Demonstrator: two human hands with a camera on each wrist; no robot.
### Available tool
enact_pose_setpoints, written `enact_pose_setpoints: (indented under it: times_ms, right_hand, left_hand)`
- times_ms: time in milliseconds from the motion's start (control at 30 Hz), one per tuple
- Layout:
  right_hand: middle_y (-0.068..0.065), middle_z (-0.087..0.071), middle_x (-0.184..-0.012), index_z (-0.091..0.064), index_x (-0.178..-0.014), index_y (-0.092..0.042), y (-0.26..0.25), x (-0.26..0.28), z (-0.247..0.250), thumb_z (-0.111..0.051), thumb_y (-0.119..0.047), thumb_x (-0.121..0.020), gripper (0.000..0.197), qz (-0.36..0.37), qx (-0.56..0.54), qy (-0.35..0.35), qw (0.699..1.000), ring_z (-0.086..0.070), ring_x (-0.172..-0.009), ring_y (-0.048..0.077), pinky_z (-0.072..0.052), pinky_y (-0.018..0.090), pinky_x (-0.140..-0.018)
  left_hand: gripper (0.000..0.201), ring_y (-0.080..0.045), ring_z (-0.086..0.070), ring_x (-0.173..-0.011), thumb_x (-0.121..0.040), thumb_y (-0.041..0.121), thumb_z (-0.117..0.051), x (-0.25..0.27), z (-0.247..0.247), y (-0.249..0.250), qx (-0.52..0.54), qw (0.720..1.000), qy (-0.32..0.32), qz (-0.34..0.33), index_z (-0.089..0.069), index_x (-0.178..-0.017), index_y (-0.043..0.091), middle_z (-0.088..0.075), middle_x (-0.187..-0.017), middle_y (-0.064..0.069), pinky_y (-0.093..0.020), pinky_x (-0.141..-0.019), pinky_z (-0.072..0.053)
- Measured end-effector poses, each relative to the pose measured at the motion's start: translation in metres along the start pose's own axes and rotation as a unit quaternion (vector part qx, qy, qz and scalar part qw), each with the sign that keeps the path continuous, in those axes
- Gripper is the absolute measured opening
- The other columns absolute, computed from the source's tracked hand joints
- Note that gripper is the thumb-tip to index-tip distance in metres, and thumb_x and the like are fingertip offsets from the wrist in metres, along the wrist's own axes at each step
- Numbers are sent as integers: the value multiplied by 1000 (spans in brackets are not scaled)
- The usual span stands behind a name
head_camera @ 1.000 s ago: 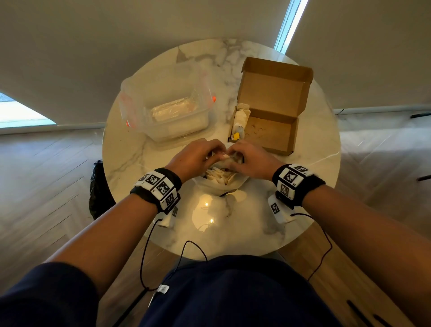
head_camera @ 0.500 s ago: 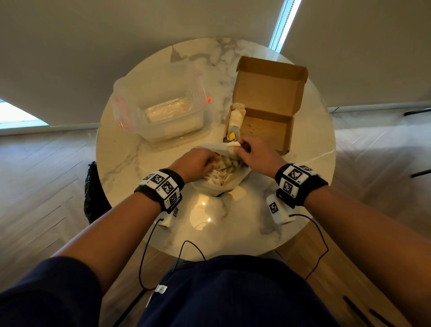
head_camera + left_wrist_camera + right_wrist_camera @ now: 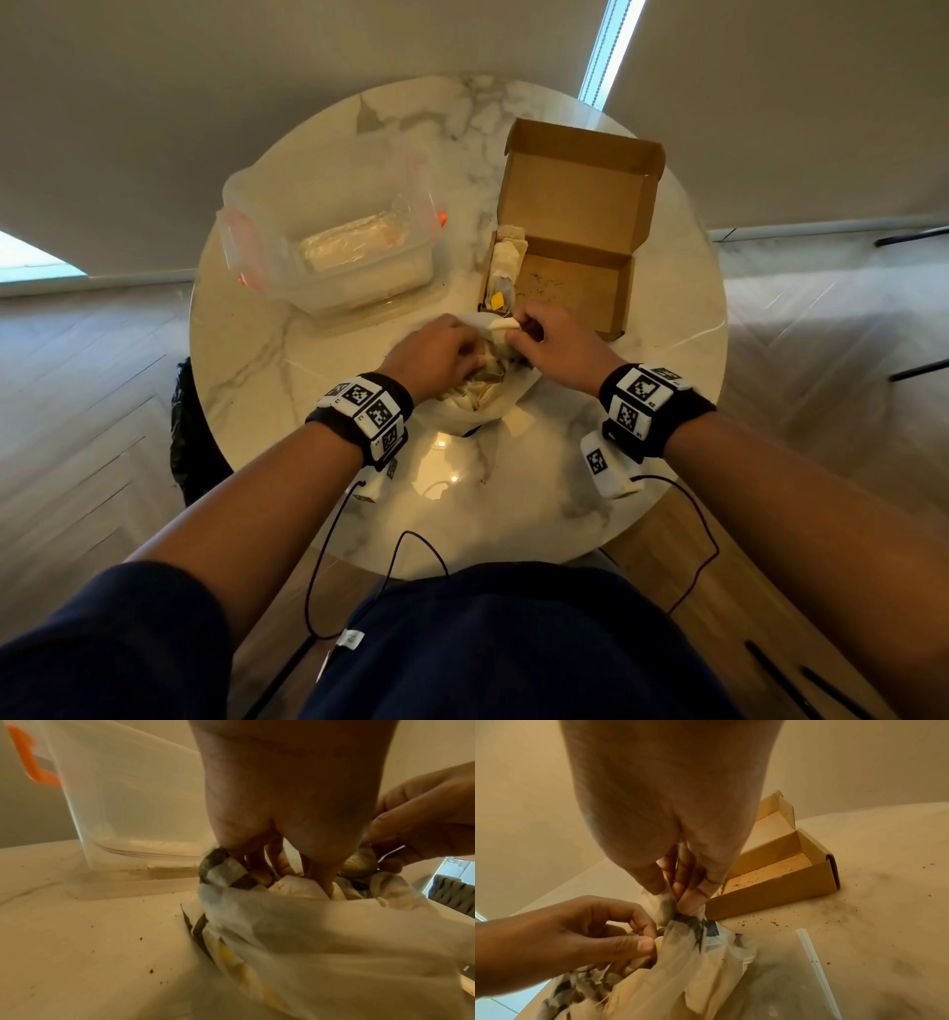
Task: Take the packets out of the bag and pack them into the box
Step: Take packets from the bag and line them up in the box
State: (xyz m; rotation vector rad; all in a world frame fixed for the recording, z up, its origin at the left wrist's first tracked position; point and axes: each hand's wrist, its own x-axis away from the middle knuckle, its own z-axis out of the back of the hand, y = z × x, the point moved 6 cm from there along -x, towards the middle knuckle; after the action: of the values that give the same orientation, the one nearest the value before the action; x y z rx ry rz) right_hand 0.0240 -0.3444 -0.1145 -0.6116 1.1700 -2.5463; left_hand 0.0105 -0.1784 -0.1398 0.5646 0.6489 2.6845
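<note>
The right hand [image 3: 552,342] pinches a tea-bag packet [image 3: 503,325] — the cardboard box [image 3: 575,280] lies just beyond, toward one o'clock; the left hand [image 3: 436,354] grips the bag's [image 3: 488,411] rim.

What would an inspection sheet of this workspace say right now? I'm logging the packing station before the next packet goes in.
Surface: round marble table, scattered with dark crumbs.
Job's things: white bag open on the table, packets inside; cardboard box open, lid up, a few packets along its left side, the rest bare.
Clutter: clear plastic tub with orange latches, beside the box.
Grippers: left hand reaches into the bag, fingers curled among the packets; right hand pinches the bag's rim with a packet.
Cables: black wires hang from both wristbands.
Surroundings: wooden floor, plain wall, dark object under the table's left edge.
</note>
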Motion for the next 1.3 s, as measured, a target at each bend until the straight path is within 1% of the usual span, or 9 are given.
enact_pose_setpoints:
  times_ms: [167, 367, 533, 667, 767, 933, 1033, 1133, 1300]
  right_hand:
    - [-8, -57, -82, -57, -91, -24, 2, -2, 1, -61, -26, -97, 8, -9, 0, 0, 1000, -51, -74, 7, -37, 23, -65]
    - [-8, -57, -84, -56, -91, -24, 4, -3, 1, -61, -25, -97, 7, -6, 7, 1, 1000, -50, -74, 6, -38, 22, -65]
    - [-3, -60, -87, -56, -93, -24, 5, -1, 0, -60, -26, -97, 6, -4, 7, 0, 1000, -53, -75, 12, -43, 26, -66]
    - [-6, -58, -85, -55, -90, -26, 6, -2, 1, -60, -27, -97, 9, -9, 1, 1, 1000, -53, -76, 13, -43, 28, -68]
    - [-8, -56, -83, -55, -91, -24, 4, -1, 1, -59, -25, -98, 9, -9, 3, -2, 1000, -50, -74, 8, -38, 24, -66]
    - [-7, -57, -83, -54, -90, -25, 3, 0, 0, -58, -25, -99, 9, -13, 18, 6, 1000, -51, -74, 9, -37, 23, -64]
    - [-3, -59, -85, -57, -93, -20, 4, -1, 0, -57, -25, -99, 8, -13, 23, 13, 1000, -53, -76, 13, -40, 25, -66]
    - [-5, -59, -85, -58, -95, -19, 3, -2, -1, -58, -26, -99, 7, -7, 26, 15, 1000, -52, -75, 8, -38, 22, -65]
    - [-7, -59, -84, -64, -100, -17, -2, -4, -2, -60, -28, -98, 11, 10, 23, 21, 999, -52, -74, 6, -37, 22, -66]
  left_hand:
    - [21, -13, -52, -94, -96, 36, -58, 3, 8, 1, 5, 1000, 16, -6, -65, -111, 22, -56, -109, 4, -32, -80, -45]
    - [5, -15, -55, -81, -89, 32, -63, 1, -1, -1, -36, 998, -56, 23, -59, -90, 29, -59, -88, 8, -29, -65, -37]
    - [14, -14, -52, -73, -88, 29, -61, 2, -4, 7, -24, 997, -67, 2, -52, -77, 30, -53, -75, 12, -27, -59, -32]
    - [8, -15, -53, -78, -95, 31, -54, 7, 5, 9, 34, 999, -22, -2, -54, -96, 23, -58, -88, 4, -29, -66, -41]
    - [4, -14, -56, -78, -98, 26, -53, 11, 14, 6, 72, 997, -5, 5, -53, -101, 23, -63, -90, 4, -24, -64, -42]
    - [19, -9, -61, -80, -92, 13, -59, 15, 24, -5, 82, 997, 7, 5, -65, -109, 21, -69, -93, 6, -15, -67, -42]
    - [20, -17, -62, -92, -94, 14, -60, 18, 26, -5, 31, 999, 2, -21, -71, -110, 22, -71, -100, 3, -25, -77, -44]
    - [19, -20, -57, -97, -95, 20, -62, 21, 30, 1, -1, 997, 19, -68, -73, -110, 25, -67, -106, 0, -34, -84, -44]
    - [22, -11, -59, -94, -94, 22, -65, 24, 33, 12, 57, 991, -10, -119, -68, -116, 26, -66, -105, 4, -27, -83, -49]
